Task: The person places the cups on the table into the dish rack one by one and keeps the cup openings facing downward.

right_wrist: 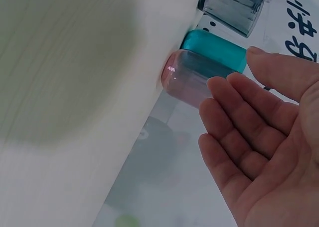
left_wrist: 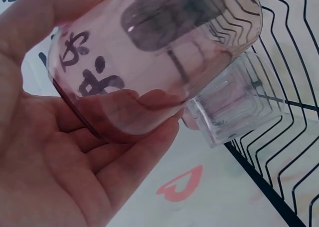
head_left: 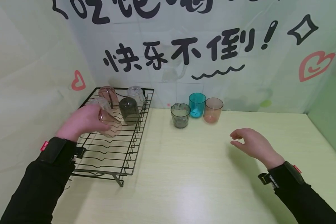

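Observation:
My left hand (head_left: 82, 123) grips a clear pink drinking glass (head_left: 112, 127) by its base end, mouth tilted downward, over the black wire rack (head_left: 103, 172). In the left wrist view, the thumb and fingers curl around that glass (left_wrist: 114, 82). Behind it on the rack sit a clear glass (left_wrist: 229, 107), a dark grey glass (head_left: 129, 111), a pink glass (head_left: 108, 94) and another clear glass (head_left: 136, 94). My right hand (head_left: 254, 146) hovers above the table at the right, fingers loosely bent, holding nothing.
At the back of the table (head_left: 184, 174) stand a grey glass (head_left: 180, 116), a teal glass (head_left: 197, 104) and a pink glass (head_left: 212, 110), mouths up. Behind them hangs a printed backdrop (head_left: 162, 74). A green side panel (head_left: 330, 109) borders the right.

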Demonstrator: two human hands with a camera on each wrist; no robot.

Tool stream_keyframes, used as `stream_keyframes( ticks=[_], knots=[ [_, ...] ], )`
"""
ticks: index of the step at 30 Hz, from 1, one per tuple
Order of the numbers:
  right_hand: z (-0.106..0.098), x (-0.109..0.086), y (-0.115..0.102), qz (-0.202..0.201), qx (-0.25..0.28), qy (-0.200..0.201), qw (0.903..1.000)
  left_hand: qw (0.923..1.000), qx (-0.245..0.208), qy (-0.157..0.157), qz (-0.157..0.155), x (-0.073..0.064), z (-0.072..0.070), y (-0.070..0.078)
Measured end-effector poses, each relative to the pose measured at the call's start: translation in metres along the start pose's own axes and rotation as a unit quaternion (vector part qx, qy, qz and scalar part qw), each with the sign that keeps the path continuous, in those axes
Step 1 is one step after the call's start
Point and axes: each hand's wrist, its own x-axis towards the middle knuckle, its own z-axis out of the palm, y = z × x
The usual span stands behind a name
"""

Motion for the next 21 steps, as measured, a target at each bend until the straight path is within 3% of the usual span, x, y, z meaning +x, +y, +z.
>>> stream_keyframes(
  ticks=[21],
  knots=[
    [-0.003,-0.005,0.013,-0.007,-0.025,-0.013,0.9996,0.9988,-0.003,-0.034,-0.035,0.005,0.003,-0.038]
  ],
)
